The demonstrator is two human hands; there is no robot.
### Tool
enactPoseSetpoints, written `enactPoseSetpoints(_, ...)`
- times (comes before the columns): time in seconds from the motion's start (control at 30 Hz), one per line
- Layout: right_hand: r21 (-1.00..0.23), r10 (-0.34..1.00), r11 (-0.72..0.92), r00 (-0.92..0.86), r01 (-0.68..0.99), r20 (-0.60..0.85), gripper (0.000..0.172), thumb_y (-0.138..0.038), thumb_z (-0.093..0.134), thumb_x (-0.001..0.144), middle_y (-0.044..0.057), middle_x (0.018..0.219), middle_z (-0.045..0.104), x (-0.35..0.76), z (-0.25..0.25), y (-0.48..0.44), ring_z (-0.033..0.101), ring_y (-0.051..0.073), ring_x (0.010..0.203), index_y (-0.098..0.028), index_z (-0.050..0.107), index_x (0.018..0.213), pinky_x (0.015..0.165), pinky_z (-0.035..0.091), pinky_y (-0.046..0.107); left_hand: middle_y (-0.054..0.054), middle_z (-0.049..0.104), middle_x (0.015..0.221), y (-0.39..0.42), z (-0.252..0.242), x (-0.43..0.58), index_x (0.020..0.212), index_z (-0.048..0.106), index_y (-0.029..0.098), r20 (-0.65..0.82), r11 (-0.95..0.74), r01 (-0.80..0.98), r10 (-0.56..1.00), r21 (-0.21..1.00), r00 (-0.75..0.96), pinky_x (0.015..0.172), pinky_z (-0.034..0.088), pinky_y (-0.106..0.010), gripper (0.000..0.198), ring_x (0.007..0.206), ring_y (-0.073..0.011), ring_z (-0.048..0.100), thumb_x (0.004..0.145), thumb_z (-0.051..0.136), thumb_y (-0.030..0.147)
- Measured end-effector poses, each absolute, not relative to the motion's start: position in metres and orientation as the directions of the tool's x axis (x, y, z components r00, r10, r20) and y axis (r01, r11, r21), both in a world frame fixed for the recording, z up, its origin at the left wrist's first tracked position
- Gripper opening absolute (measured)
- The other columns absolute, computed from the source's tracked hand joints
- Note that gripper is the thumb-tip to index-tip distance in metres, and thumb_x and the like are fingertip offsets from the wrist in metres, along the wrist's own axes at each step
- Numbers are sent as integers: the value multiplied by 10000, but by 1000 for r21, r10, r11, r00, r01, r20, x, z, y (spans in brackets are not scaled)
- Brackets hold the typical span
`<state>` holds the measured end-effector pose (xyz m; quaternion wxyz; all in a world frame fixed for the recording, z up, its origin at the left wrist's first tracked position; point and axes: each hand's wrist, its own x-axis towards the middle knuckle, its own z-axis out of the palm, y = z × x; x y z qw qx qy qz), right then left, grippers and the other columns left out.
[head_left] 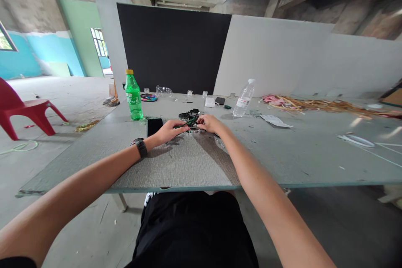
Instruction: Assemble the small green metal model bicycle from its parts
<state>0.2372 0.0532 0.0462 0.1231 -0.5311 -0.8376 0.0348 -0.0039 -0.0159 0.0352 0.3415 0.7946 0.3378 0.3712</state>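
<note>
Both hands meet over the table in the head view, around a small bundle of thin dark-green strands (191, 122). My left hand (172, 130) is closed on the bundle's left side, fingers pointing right. Pinched at its right side is my right hand (207, 123), with the fingertips partly hidden. Just behind them lies a black tangled-looking item (189, 114), whose kind I cannot make out. A flat black rectangular object (155, 126) lies beside my left wrist, partly covered by it.
A green drink bottle (134, 99) stands at the left and a clear bottle (243, 99) at the right. Behind are a white box (209, 102) and a black case (220, 101). Brown strips (309, 105) and a white coil (358, 140) lie further right. A red chair (29, 109) stands left.
</note>
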Motion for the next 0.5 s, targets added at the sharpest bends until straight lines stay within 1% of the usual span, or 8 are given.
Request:
enactPoseSetpoints(0.1, -208, 895, 442, -413, 873, 167, 125, -194, 674, 878, 75, 1026, 777, 236, 47, 51, 703, 184, 893, -183, 738, 985, 756, 473, 237, -75, 700, 876, -14, 33, -3, 957, 752, 180, 363, -548, 280, 782, 789, 506, 792, 479, -333, 419, 870, -216, 618, 869, 607, 563)
enactPoseSetpoints(0.2, -225, 910, 411, -385, 883, 152, 104, -202, 666, 886, 80, 989, 777, 236, 48, 50, 701, 191, 876, -177, 735, 959, 737, 472, 239, -88, 725, 932, -15, 32, -2, 960, 758, 185, 388, -594, 293, 752, 750, 533, 860, 487, -357, 375, 944, -236, 636, 871, 619, 521)
enactPoseSetpoints(0.27, -248, 916, 400, -375, 882, 140, 125, -178, 660, 878, 80, 999, 775, 235, 48, 50, 697, 195, 879, -179, 730, 983, 734, 472, 239, -91, 735, 1002, -17, 31, -1, 964, 763, 197, 406, -632, 305, 726, 713, 554, 894, 482, -363, 332, 983, -240, 642, 879, 621, 485)
enactPoseSetpoints(0.33, -277, 914, 405, -384, 871, 130, 185, -129, 644, 860, 72, 1009, 772, 234, 48, 50, 691, 190, 876, -184, 726, 1017, 742, 471, 237, -91, 738, 1051, -18, 31, 0, 966, 766, 210, 417, -655, 309, 707, 689, 571, 913, 476, -364, 300, 1013, -243, 645, 883, 621, 460)
enactPoseSetpoints(0.4, -289, 913, 409, -388, 866, 131, 217, -115, 636, 847, 64, 987, 772, 233, 47, 49, 683, 187, 854, -189, 730, 1029, 748, 471, 240, -89, 739, 1057, -19, 32, 0, 966, 765, 214, 415, -661, 307, 700, 685, 581, 922, 472, -364, 290, 1015, -240, 648, 888, 615, 450)
enactPoseSetpoints(0.5, -277, 914, 405, -378, 871, 147, 189, -174, 662, 853, 64, 939, 770, 232, 47, 48, 673, 191, 819, -192, 732, 1028, 735, 470, 249, -88, 738, 1027, -16, 32, -1, 972, 758, 200, 405, -648, 307, 709, 697, 578, 920, 464, -368, 310, 980, -230, 648, 898, 599, 456)
